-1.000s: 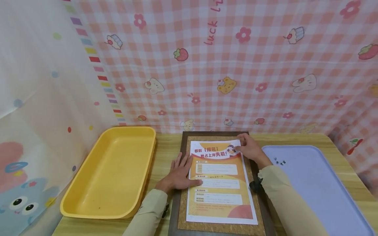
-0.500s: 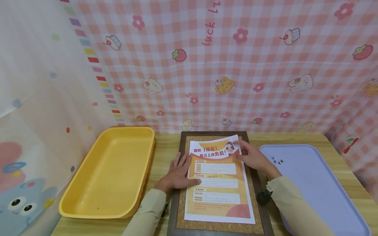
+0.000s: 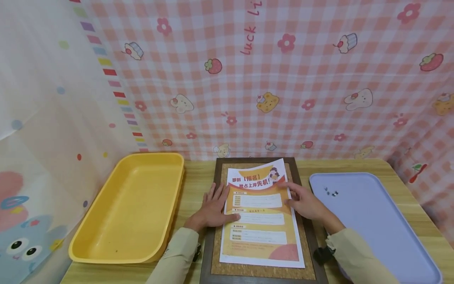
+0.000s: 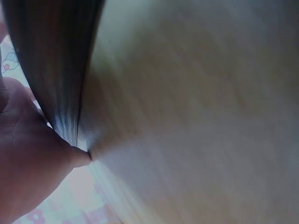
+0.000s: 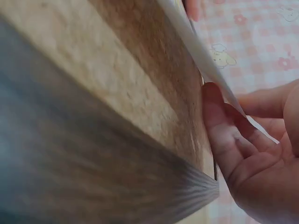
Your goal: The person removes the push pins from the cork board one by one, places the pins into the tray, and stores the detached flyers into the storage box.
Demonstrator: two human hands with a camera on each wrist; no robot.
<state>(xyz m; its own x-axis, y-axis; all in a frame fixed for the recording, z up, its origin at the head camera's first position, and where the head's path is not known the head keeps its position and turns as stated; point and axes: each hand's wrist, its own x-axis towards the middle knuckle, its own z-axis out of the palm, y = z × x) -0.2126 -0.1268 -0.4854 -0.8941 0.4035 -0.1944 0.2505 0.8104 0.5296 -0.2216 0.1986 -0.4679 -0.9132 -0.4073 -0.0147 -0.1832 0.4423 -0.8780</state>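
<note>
A printed poster sheet [image 3: 260, 246], orange and white, lies over a cork board [image 3: 262, 271] with a dark brown frame [image 3: 209, 256]. My left hand [image 3: 214, 209] rests spread at the poster's left edge, its thumb on the paper and its fingers over the frame. In the left wrist view that hand [image 4: 37, 154] is by the frame's outer side. At the poster's right edge, my right hand [image 3: 306, 203] pinches the paper. The right wrist view shows the sheet [image 5: 201, 51] lifted off the cork there, between the thumb and fingers [image 5: 219, 121] of my right hand [image 5: 261, 177].
To the left stands a yellow tray [image 3: 173, 205]. A lilac tray [image 3: 376, 221] sits to the right, with several small shiny pieces [image 3: 330, 192] near its far end. Behind the wooden table [image 3: 198, 173] hangs a pink checked cloth [image 3: 227, 86].
My right hand has let go of the poster's top right corner and slid down its right edge. That corner now sticks up higher. My left hand stays in place.
</note>
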